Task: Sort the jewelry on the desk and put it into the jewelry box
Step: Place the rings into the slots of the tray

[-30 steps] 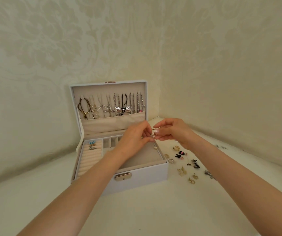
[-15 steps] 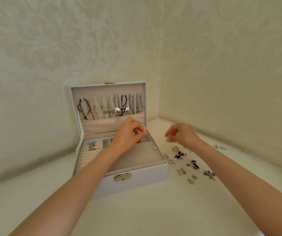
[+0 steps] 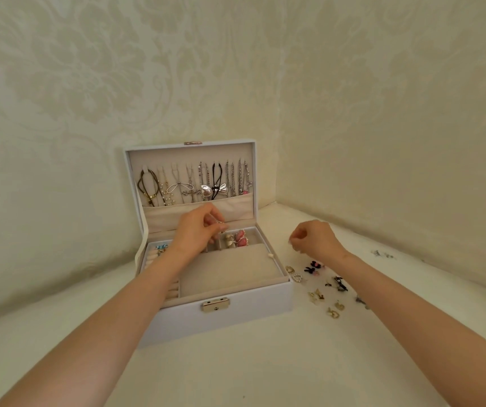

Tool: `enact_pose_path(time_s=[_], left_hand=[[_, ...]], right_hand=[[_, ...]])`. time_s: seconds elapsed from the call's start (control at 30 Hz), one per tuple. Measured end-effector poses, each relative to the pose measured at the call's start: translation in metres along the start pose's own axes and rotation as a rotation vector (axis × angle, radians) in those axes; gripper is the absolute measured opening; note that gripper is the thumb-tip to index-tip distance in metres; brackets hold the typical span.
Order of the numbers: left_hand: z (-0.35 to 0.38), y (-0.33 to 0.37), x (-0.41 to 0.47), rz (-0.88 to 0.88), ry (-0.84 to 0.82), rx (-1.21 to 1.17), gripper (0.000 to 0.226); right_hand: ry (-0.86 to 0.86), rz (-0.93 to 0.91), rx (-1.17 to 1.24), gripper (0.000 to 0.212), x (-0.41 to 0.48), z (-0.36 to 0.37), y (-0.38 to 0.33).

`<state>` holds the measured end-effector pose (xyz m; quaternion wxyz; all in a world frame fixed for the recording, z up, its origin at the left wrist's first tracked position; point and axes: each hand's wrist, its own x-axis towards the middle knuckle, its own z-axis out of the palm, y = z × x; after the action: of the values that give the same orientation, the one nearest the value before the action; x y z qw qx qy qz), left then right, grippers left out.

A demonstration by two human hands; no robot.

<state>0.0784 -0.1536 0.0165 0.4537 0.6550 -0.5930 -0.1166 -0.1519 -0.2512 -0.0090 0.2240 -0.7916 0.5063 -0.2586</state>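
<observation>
1. The jewelry box [image 3: 235, 321] stands open on the counter [image 3: 265, 368]. Its lid is upright at the far side, and necklaces [image 3: 203, 183] hang in a row inside the lid.
2. The left hand [image 3: 199, 232] is over the far compartments of the box. Its grip is narrow, with thumb and fingertips pinching a small silvery earring [image 3: 220, 225] above those compartments.
3. The right hand [image 3: 316, 240] hovers above the counter, right of the box. Its fingers are curled; whether the grip holds anything cannot be told.
4. Pink pieces [image 3: 241, 240] lie in a far compartment, just right of the left hand. A blue piece [image 3: 161, 247] sits at the far left of the tray.
5. Loose earrings [image 3: 315, 296] lie scattered on the counter right of the box, near the right wrist.
</observation>
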Motion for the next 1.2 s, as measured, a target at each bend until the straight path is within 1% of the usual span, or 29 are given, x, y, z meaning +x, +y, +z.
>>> enact_pose_path(time_s=[0.07,0.17,0.3,0.33,0.47,0.53,0.63,0.73,0.8,0.87,0.9,0.93,0.97,1.0,1.07,1.1,1.2], left_hand=[[0.001,-0.003,0.002,-0.024,-0.008,0.000,0.017],[0.002,-0.005,0.005,-0.019,-0.011,0.033,0.015],[0.000,-0.008,0.005,0.058,-0.004,0.238,0.009],[-0.001,-0.009,0.005,0.058,0.000,0.249,0.008],[-0.001,-0.006,0.002,0.025,0.016,0.123,0.010],[-0.001,-0.007,0.002,0.024,-0.001,0.141,0.011],[0.000,-0.008,0.002,0.039,-0.010,0.239,0.008],[-0.001,-0.006,0.002,0.102,-0.028,0.498,0.005],[-0.001,-0.005,0.001,0.137,-0.045,0.657,0.009],[-0.001,-0.005,-0.001,0.189,-0.019,0.752,0.016],[0.000,-0.005,-0.002,0.246,0.024,0.753,0.018],[0.001,-0.004,-0.003,0.321,0.068,0.702,0.020],[0.004,-0.002,-0.004,0.392,0.083,0.617,0.022],[0.007,0.003,-0.006,0.428,0.048,0.502,0.025],[0.016,0.016,-0.011,0.379,-0.105,0.255,0.029],[0.020,0.021,-0.014,0.343,-0.162,0.173,0.028],[0.029,0.023,-0.017,0.298,-0.183,0.115,0.018]], right_hand=[[0.032,-0.015,0.130,0.010,-0.001,-0.001,-0.004],[0.045,-0.034,0.251,0.005,-0.003,-0.002,-0.011],[0.066,-0.047,0.341,0.006,-0.005,-0.002,-0.020],[0.068,-0.052,0.357,0.006,-0.005,-0.002,-0.022],[0.066,-0.073,0.389,0.006,-0.008,-0.001,-0.031],[0.064,-0.081,0.404,0.005,-0.010,0.000,-0.033],[0.047,-0.088,0.431,0.006,-0.011,0.000,-0.035],[0.025,-0.099,0.467,0.010,-0.012,0.001,-0.036],[0.002,-0.122,0.478,0.016,-0.014,0.000,-0.037],[-0.023,-0.156,0.454,0.023,-0.016,-0.001,-0.039],[-0.034,-0.173,0.447,0.027,-0.016,-0.001,-0.041],[-0.046,-0.187,0.451,0.030,-0.016,-0.002,-0.042],[-0.057,-0.196,0.468,0.032,-0.016,-0.002,-0.044],[-0.065,-0.201,0.487,0.034,-0.016,-0.001,-0.045],[-0.076,-0.220,0.493,0.035,-0.016,0.001,-0.048],[-0.083,-0.244,0.479,0.034,-0.016,0.002,-0.049],[-0.110,-0.301,0.444,0.034,-0.020,0.004,-0.052]])
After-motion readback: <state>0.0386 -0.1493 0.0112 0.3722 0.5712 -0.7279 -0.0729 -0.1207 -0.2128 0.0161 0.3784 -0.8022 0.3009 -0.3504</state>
